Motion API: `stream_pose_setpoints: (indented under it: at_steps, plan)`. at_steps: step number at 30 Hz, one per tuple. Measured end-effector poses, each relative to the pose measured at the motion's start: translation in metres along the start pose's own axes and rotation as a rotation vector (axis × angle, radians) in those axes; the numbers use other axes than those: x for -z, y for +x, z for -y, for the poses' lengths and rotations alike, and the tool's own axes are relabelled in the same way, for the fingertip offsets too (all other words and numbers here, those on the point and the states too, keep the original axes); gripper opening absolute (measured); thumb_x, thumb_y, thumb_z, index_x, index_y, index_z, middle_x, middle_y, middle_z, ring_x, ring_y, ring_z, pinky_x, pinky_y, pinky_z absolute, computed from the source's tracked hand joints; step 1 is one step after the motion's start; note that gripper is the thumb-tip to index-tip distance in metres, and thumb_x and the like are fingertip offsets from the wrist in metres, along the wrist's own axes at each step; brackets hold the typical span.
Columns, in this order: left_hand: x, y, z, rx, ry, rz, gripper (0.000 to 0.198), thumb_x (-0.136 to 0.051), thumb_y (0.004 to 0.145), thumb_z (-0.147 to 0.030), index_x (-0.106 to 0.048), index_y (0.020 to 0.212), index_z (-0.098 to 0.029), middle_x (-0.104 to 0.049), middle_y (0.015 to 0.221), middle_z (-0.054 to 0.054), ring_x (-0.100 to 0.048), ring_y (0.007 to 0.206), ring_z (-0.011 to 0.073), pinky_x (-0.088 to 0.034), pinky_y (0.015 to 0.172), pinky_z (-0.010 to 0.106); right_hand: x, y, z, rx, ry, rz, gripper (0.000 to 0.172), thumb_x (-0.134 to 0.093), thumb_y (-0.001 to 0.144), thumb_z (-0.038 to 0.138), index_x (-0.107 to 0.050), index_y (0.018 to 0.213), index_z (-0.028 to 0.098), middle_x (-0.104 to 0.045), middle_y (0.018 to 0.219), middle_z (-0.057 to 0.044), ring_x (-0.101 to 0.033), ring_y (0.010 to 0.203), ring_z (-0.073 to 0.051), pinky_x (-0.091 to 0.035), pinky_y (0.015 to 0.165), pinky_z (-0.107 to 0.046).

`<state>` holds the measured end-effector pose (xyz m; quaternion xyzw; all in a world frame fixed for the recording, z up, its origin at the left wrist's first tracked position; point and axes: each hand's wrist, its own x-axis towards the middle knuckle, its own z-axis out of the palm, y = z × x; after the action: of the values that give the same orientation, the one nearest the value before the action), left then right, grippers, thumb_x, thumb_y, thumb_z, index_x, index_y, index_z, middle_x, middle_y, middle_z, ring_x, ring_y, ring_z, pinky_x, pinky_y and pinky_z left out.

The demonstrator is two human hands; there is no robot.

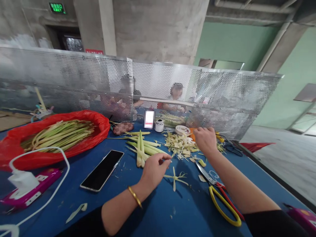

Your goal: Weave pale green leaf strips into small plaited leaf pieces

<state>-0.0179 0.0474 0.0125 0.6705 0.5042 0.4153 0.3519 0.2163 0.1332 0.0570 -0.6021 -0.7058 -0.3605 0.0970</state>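
Observation:
My left hand (154, 169), a gold bangle on its wrist, is closed with thumb and index finger pinched together. What sits in the pinch is too small to make out. Just right of it is a pale star-shaped piece of leaf strips (174, 178), one arm reaching toward the hand. My right hand (206, 140) is closed at the back right, beside an orange object (192, 134) and a white tape roll (182, 130); its fingertips are hidden. Pale green leaf stalks (140, 148) lie beyond my left hand. Scissors with red and yellow handles (213, 184) rest below my right forearm.
A heap of leaf scraps (181, 144) lies mid-table. A black phone (102, 171), a red bag of long leaves (98, 120) and a purple power strip (32, 189) with a white cable are at left. A perforated metal screen (158, 75) stands behind, with people beyond.

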Motion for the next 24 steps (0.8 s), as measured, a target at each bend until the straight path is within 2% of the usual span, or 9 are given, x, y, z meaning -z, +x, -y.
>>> stream_pose_setpoints:
  at_steps: [3,6,8,10,12,14,18,21,24]
  plan:
    - [-0.012,0.027,-0.023,-0.213,0.262,-0.127,0.030,-0.057,0.083,-0.026,-0.066,0.111,-0.021,-0.066,0.116,0.007,-0.063,0.079,0.0168,-0.047,0.079,0.028,0.010,-0.020,0.008,-0.022,0.037,-0.033,0.023,-0.047,0.087,0.011,-0.068,0.082,0.015,-0.067,0.076,-0.011,-0.054,0.076,-0.023,-0.023,0.076,-0.038]
    - [-0.034,0.056,-0.037,-0.317,0.440,-0.093,0.041,-0.059,0.084,-0.033,-0.059,0.123,-0.021,-0.059,0.129,0.007,-0.060,0.102,0.0207,-0.043,0.087,0.028,0.018,-0.039,0.018,-0.048,0.085,-0.073,0.020,-0.048,0.088,0.013,-0.068,0.083,0.016,-0.067,0.077,-0.010,-0.053,0.077,-0.022,-0.023,0.081,-0.038]
    - [-0.051,0.071,-0.040,-0.339,0.505,-0.030,0.041,-0.062,0.082,-0.036,-0.061,0.121,-0.022,-0.063,0.122,0.007,-0.059,0.106,0.0222,-0.043,0.087,0.028,0.020,-0.049,0.022,-0.064,0.119,-0.097,0.019,-0.050,0.087,0.015,-0.068,0.081,0.017,-0.067,0.078,-0.009,-0.053,0.077,-0.022,-0.023,0.082,-0.037]
    - [-0.065,0.083,-0.037,-0.335,0.583,0.056,0.027,-0.061,0.082,-0.039,-0.071,0.099,-0.022,-0.071,0.102,0.007,-0.063,0.098,0.0237,-0.045,0.081,0.029,0.019,-0.057,0.021,-0.087,0.147,-0.115,0.017,-0.052,0.086,0.015,-0.067,0.079,0.018,-0.067,0.077,-0.008,-0.053,0.077,-0.021,-0.023,0.083,-0.036]
    - [-0.074,0.091,-0.032,-0.319,0.662,0.120,0.022,-0.059,0.083,-0.036,-0.073,0.077,-0.019,-0.072,0.085,0.009,-0.065,0.090,0.0246,-0.046,0.077,0.031,0.014,-0.063,0.016,-0.128,0.167,-0.127,0.017,-0.052,0.084,0.013,-0.067,0.077,0.018,-0.068,0.077,-0.007,-0.054,0.078,-0.021,-0.023,0.083,-0.035]
    - [-0.077,0.099,-0.027,-0.317,0.718,0.151,0.020,-0.057,0.084,-0.032,-0.072,0.077,-0.020,-0.072,0.088,0.007,-0.064,0.094,0.0236,-0.045,0.080,0.031,0.007,-0.068,0.008,-0.178,0.183,-0.132,0.019,-0.052,0.083,0.011,-0.067,0.075,0.018,-0.068,0.077,-0.006,-0.055,0.077,-0.021,-0.024,0.082,-0.035]
    - [-0.076,0.112,-0.019,-0.294,0.786,0.196,0.020,-0.052,0.090,-0.032,-0.068,0.096,-0.021,-0.068,0.103,0.006,-0.060,0.102,0.0221,-0.046,0.088,0.036,-0.007,-0.076,-0.009,-0.274,0.216,-0.129,0.021,-0.050,0.083,0.010,-0.067,0.073,0.019,-0.069,0.073,-0.005,-0.056,0.074,-0.019,-0.024,0.079,-0.035]
    - [-0.075,0.120,-0.013,-0.260,0.797,0.232,0.031,-0.055,0.091,-0.034,-0.057,0.117,-0.018,-0.059,0.119,0.009,-0.060,0.102,0.0216,-0.051,0.086,0.043,-0.014,-0.080,-0.019,-0.330,0.234,-0.124,0.023,-0.049,0.084,0.011,-0.066,0.070,0.018,-0.069,0.073,-0.005,-0.057,0.074,-0.019,-0.024,0.078,-0.034]
    - [-0.074,0.126,-0.006,-0.220,0.769,0.272,0.034,-0.056,0.090,-0.034,-0.055,0.121,-0.017,-0.057,0.122,0.010,-0.060,0.102,0.0219,-0.052,0.085,0.043,-0.017,-0.081,-0.026,-0.383,0.242,-0.121,0.024,-0.048,0.084,0.012,-0.066,0.070,0.018,-0.070,0.074,-0.005,-0.057,0.074,-0.019,-0.024,0.077,-0.034]
